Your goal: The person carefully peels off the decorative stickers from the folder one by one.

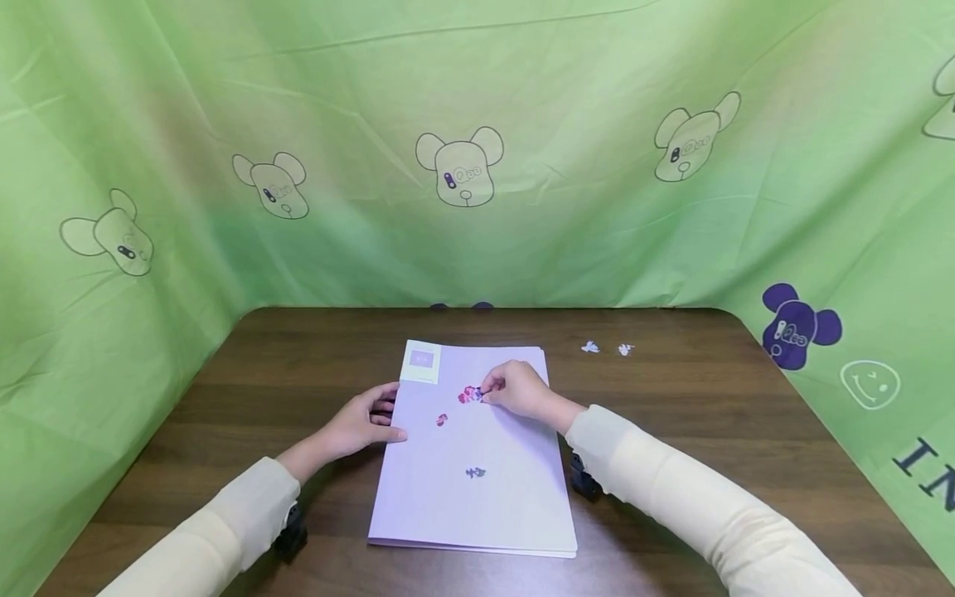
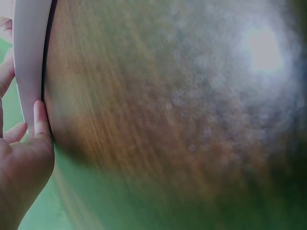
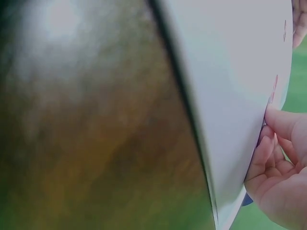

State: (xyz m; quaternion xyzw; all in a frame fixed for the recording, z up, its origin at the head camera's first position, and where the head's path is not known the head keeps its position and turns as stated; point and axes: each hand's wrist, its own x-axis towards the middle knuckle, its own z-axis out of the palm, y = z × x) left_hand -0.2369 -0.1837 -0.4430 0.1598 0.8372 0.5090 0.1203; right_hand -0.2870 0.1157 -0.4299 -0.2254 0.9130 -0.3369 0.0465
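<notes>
A large white pad of paper sheets point(image 1: 470, 514) lies on the table, a pale printed label in its top left corner. My right hand point(image 1: 520, 390) is over its upper part, thumb and forefinger pinching the right end of a small pink, red and dark cutout figure point(image 1: 470, 395) at the paper. Whether the figure is stuck down cannot be told. My left hand point(image 1: 367, 421) rests at the pad's left edge, thumb on the sheet and the other fingers along the side. A small reddish piece point(image 1: 442, 419) and a dark bluish piece point(image 1: 475, 473) lie on the paper.
Two small whitish scraps point(image 1: 590, 347) lie on the brown wooden table point(image 1: 671, 390), beyond the pad's upper right. A green curtain point(image 1: 358, 232) printed with bear heads surrounds the table's back and sides.
</notes>
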